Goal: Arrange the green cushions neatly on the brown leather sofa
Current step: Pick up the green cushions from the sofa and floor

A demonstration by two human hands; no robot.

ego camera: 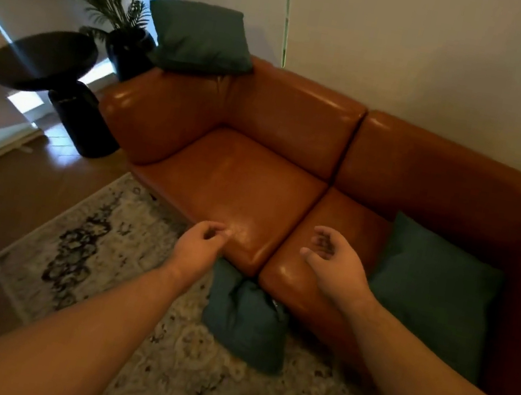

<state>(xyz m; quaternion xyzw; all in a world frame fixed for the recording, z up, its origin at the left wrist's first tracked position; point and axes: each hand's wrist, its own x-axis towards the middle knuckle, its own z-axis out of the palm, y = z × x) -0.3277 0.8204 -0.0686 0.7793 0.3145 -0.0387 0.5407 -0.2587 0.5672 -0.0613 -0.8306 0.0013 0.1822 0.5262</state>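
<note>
The brown leather sofa fills the corner. One green cushion leans on its right seat, another cushion perches on the left armrest, and a third cushion lies on the rug against the sofa front. Left hand and right hand hover half-curled, holding nothing
</note>
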